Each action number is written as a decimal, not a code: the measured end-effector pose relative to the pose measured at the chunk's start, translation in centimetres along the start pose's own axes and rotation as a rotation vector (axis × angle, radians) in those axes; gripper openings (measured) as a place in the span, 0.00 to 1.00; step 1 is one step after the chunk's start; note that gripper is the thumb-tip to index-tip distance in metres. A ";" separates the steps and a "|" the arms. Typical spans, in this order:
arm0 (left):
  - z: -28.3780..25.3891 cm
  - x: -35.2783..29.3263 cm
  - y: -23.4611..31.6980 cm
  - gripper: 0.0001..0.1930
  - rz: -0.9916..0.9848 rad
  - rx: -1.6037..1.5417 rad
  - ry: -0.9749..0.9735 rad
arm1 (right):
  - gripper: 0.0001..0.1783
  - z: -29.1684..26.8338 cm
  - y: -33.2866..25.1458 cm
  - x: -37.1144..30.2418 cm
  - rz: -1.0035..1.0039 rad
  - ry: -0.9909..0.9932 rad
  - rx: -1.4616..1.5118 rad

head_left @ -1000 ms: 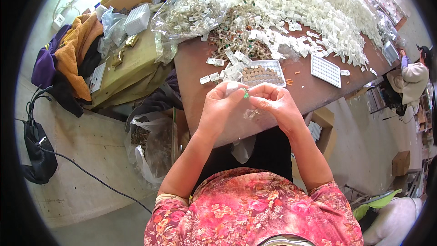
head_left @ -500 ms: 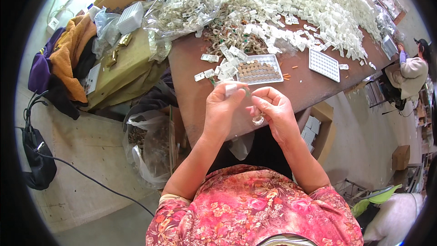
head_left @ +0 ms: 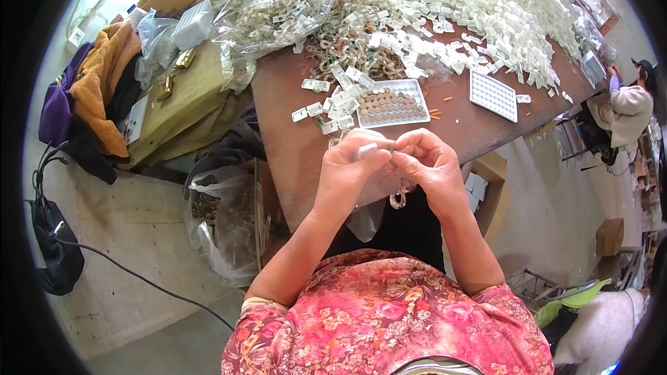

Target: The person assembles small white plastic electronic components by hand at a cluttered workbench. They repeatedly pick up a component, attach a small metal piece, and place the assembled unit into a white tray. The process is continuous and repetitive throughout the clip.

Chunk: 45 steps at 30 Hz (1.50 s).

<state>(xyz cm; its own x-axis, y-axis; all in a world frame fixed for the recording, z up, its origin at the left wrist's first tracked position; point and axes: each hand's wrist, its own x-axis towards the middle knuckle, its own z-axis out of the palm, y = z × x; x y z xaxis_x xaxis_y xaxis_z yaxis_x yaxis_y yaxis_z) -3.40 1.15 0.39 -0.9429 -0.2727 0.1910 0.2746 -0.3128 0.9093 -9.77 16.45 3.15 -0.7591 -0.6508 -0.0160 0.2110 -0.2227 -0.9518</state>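
Both my hands meet over the table's near edge, fingertips almost touching. My left hand [head_left: 347, 173] is closed round a small white plastic case [head_left: 367, 149]. Thumb and forefinger of my right hand [head_left: 434, 167] pinch something tiny at the case's end, largely hidden by the fingertips. A small coil of clear wire [head_left: 397, 199] hangs below the right fingers. Just beyond the hands lies a white tray [head_left: 394, 123] partly filled with round, coin-like discs [head_left: 389, 103]. Several white cases [head_left: 338, 106] lie loose at its left side.
A large heap of white cases [head_left: 486, 14] covers the table's far side, beside tangled wire coils [head_left: 358, 48] and a clear bag [head_left: 278, 10]. A second white tray [head_left: 492, 96] lies right. An open carton [head_left: 495, 194] stands below the table's right edge. A co-worker [head_left: 622, 111] sits far right.
My hands have come closer together and slightly lower. The right fingers now meet the left ones at the case, and the hanging wire coil has dropped a little.
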 end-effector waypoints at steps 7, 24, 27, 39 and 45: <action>0.3 -0.3 1.1 0.08 -0.200 -0.005 -0.003 | 0.07 -1.7 1.5 0.3 0.220 -0.128 0.435; 0.3 -0.4 1.6 0.09 -0.300 -0.192 -0.075 | 0.09 -2.2 2.8 0.5 0.285 -0.221 0.626; 0.1 -0.5 1.2 0.12 -0.345 -0.123 -0.056 | 0.09 -2.1 2.8 0.5 0.273 -0.191 0.610; 0.0 -1.9 0.2 0.18 -0.347 -0.175 0.058 | 0.08 -2.2 1.8 0.7 0.238 -0.108 0.263; -0.7 -2.5 0.1 0.17 -0.177 0.169 0.035 | 0.08 -1.6 1.9 0.8 0.253 -0.106 0.237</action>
<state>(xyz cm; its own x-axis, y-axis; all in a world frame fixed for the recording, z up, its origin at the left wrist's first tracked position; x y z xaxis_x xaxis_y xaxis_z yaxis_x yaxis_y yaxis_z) -0.87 1.19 -0.23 -0.9656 -0.2595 0.0133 0.0679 -0.2025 0.9769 -10.95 16.71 0.85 -0.5987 -0.7760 -0.1985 0.5307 -0.1988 -0.8239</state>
